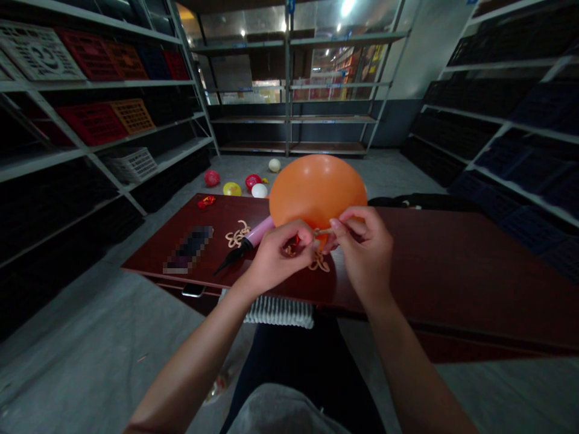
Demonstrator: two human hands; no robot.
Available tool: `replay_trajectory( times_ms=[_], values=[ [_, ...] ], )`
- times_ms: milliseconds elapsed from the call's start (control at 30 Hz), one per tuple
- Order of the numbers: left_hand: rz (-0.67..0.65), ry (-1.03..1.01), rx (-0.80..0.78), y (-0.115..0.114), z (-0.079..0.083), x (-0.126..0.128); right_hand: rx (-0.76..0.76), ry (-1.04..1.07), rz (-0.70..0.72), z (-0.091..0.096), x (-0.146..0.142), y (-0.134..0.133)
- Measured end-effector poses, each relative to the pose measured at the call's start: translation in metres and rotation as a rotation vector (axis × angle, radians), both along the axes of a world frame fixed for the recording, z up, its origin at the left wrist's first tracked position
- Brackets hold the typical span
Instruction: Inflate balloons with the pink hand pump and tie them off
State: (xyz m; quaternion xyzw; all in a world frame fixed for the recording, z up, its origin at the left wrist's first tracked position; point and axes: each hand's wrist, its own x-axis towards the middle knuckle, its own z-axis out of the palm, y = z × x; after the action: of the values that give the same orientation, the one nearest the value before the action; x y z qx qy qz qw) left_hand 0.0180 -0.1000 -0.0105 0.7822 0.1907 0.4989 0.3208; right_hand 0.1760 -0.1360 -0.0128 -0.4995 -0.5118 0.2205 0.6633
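An inflated orange balloon (pixel 316 190) sits just above the dark red table (pixel 452 265), in front of me. My left hand (pixel 275 256) is closed, pinching the balloon's neck from the left. My right hand (pixel 364 250) is closed too, its fingers pinching a thin tan rubber band stretched across the neck. A pink hand pump (pixel 246 242) with a black nozzle lies on the table just left of my left hand. Loose tan rubber bands (pixel 237 236) lie by the pump, and more rubber bands (pixel 320 263) lie between my hands.
A blurred dark object (pixel 189 248) lies on the table's left part, and a small red item (pixel 207 201) sits at its far left corner. Several inflated balloons (pixel 251 181) rest on the floor beyond. Metal shelves with crates (pixel 94 120) line both sides and the back.
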Motion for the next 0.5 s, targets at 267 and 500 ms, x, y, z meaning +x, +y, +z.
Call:
replay_trajectory(
  times_ms=[267, 500],
  values=[
    [-0.152, 0.027, 0.028, -0.002, -0.003, -0.001, 0.054, -0.018, -0.120, -0.003, 0.003, 0.006],
    [-0.233, 0.073, 0.054, -0.001, -0.002, -0.004, 0.063, 0.058, -0.084, -0.007, 0.002, 0.011]
  ],
)
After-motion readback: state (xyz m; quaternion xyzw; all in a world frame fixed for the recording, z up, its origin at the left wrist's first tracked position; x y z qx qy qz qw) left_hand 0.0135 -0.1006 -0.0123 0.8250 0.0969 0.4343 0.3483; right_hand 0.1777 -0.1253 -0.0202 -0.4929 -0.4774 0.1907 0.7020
